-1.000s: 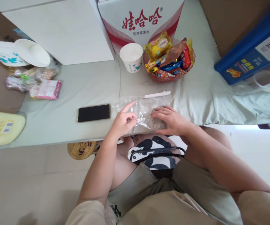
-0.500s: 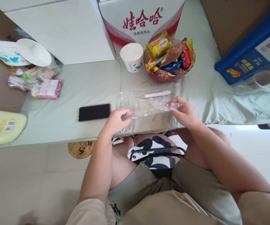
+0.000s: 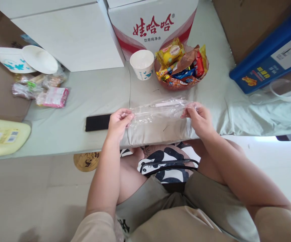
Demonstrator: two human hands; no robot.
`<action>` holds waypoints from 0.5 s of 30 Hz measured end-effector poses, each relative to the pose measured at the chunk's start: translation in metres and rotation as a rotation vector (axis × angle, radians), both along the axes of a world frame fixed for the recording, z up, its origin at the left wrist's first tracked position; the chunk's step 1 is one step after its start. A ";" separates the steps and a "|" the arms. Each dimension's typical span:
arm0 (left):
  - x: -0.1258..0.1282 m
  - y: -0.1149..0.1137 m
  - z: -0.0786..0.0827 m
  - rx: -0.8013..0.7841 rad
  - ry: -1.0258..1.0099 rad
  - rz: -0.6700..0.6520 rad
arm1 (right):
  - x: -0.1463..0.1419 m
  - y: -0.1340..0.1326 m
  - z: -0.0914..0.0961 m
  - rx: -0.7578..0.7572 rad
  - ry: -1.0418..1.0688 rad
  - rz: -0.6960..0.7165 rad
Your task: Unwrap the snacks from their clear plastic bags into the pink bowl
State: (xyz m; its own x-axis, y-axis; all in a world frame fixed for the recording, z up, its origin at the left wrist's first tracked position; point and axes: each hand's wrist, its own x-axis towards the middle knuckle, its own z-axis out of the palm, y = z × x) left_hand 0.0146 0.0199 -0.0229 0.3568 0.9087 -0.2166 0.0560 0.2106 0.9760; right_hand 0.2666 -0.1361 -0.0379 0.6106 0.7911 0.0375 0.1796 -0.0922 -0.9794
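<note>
A clear plastic bag (image 3: 157,112) is stretched between my two hands just above the cloth-covered table (image 3: 84,101). My left hand (image 3: 118,122) pinches its left end, my right hand (image 3: 198,117) pinches its right end, both closed on the plastic. A white pen (image 3: 164,104) shows through the bag's far edge. A black phone (image 3: 97,122) lies flat just left of my left hand, partly covered by it.
A red bowl of wrapped snacks (image 3: 182,67) and a paper cup (image 3: 142,64) stand behind the bag. White cartons (image 3: 67,33) line the back. Snack packets (image 3: 51,96) and paper bowls (image 3: 21,59) lie at far left; a blue box (image 3: 271,60) at right.
Both hands went from pressing the bag flat on the table to gripping its two ends and lifting it, stretched out, a little away from me over the pen.
</note>
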 end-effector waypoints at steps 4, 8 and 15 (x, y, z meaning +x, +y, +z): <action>0.000 0.002 0.003 -0.043 -0.108 0.058 | 0.001 0.002 0.000 -0.045 0.052 -0.028; 0.004 0.000 0.005 -0.139 -0.154 0.068 | -0.003 -0.001 0.003 -0.102 0.037 0.049; 0.006 -0.005 -0.010 0.072 0.160 0.020 | -0.007 0.001 0.002 -0.099 0.020 0.001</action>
State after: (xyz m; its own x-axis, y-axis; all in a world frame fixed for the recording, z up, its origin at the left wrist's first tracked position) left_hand 0.0208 0.0152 -0.0328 0.3046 0.9305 -0.2033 0.2083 0.1432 0.9675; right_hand 0.2592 -0.1346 -0.0355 0.6097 0.7909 -0.0528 0.1601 -0.1882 -0.9690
